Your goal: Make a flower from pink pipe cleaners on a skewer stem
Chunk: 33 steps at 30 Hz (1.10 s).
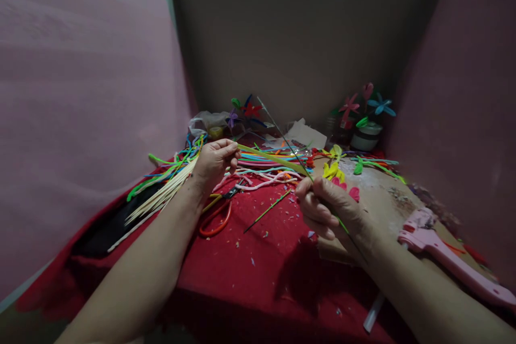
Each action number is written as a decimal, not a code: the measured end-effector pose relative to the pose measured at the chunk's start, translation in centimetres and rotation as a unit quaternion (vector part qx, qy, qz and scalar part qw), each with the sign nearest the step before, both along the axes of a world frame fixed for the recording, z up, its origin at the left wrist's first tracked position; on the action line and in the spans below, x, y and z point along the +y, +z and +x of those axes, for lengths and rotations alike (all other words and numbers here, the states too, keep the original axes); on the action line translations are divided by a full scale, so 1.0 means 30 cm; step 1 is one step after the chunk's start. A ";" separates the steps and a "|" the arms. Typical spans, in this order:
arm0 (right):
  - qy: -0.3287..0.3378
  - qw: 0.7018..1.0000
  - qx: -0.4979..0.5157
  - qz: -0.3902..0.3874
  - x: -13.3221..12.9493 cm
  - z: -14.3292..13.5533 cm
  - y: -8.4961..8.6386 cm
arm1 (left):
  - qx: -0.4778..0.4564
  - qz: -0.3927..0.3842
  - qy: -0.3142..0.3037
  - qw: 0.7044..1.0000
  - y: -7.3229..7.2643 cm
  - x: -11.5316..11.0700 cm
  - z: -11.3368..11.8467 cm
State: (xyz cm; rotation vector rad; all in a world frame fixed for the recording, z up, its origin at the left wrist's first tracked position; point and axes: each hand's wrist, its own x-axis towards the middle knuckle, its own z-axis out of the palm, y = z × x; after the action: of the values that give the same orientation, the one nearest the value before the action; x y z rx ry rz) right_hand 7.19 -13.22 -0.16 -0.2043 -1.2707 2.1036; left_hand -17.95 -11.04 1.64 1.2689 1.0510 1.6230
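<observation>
A green tape strip (276,158) stretches between my two hands. My left hand (220,161) pinches its far-left end between thumb and fingers. In my right hand (332,207) is a thin dark stick (280,131), slanting up to the left, its lower part green below the fingers. The strip's right end meets the stick just above my right fingertips. Under the hands, a short green-wrapped stick (268,210) lies on the red cloth (242,274).
Orange-handled scissors (216,217), pale wooden sticks (161,193) and colourful pipe cleaners (274,174) lie around the left and middle. At right are a pink glue gun (447,255), cardboard (379,193) and yellow petals (334,171). Fuzzy flowers (380,105) stand behind.
</observation>
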 end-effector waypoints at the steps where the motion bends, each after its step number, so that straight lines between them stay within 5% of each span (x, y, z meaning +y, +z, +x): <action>1: 0.008 1.000 -0.001 0.002 -0.003 -0.002 -0.003 | -0.009 -0.003 0.005 1.000 -0.005 0.005 0.005; 7: 0.028 0.999 -0.005 0.014 -0.001 -0.013 -0.002 | -0.045 -0.109 -0.009 0.993 -0.054 0.019 0.076; 10: 0.042 0.999 0.006 0.016 0.007 -0.014 -0.005 | 0.040 -0.179 -0.155 0.971 -0.056 -0.017 0.127; 13: 0.052 0.998 0.012 0.015 0.010 -0.014 -0.013 | 0.208 -0.222 -0.294 0.906 -0.043 -0.052 0.174; 14: 0.053 0.998 0.013 0.014 0.010 -0.014 -0.014 | 0.257 -0.215 -0.275 0.901 -0.040 -0.056 0.184; 16: 0.053 0.998 0.013 0.013 0.009 -0.015 -0.015 | 0.301 -0.169 -0.131 0.929 -0.036 -0.052 0.187; 19: 0.049 0.999 0.008 0.014 0.010 -0.018 -0.016 | 0.217 -0.082 0.071 0.970 -0.025 -0.038 0.163; 21: 0.050 0.999 -0.006 0.016 0.013 -0.021 -0.019 | 0.126 -0.053 0.049 0.989 -0.010 -0.044 0.152; 25: 0.061 0.997 -0.048 0.023 0.013 -0.025 -0.027 | 0.049 -0.079 -0.202 0.975 0.016 -0.098 0.191; 27: 0.065 0.995 -0.071 0.024 0.007 -0.027 -0.029 | 0.053 -0.099 -0.271 0.956 0.016 -0.123 0.225; 33: 0.015 0.987 -0.157 0.013 -0.007 -0.044 -0.025 | 0.135 -0.095 -0.207 0.964 0.004 -0.129 0.248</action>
State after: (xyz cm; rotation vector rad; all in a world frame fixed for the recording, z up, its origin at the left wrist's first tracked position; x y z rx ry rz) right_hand 5.88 -13.44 -0.91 -0.5257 -1.4873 2.1376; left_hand -10.50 -14.90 1.76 1.4894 0.9924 1.0314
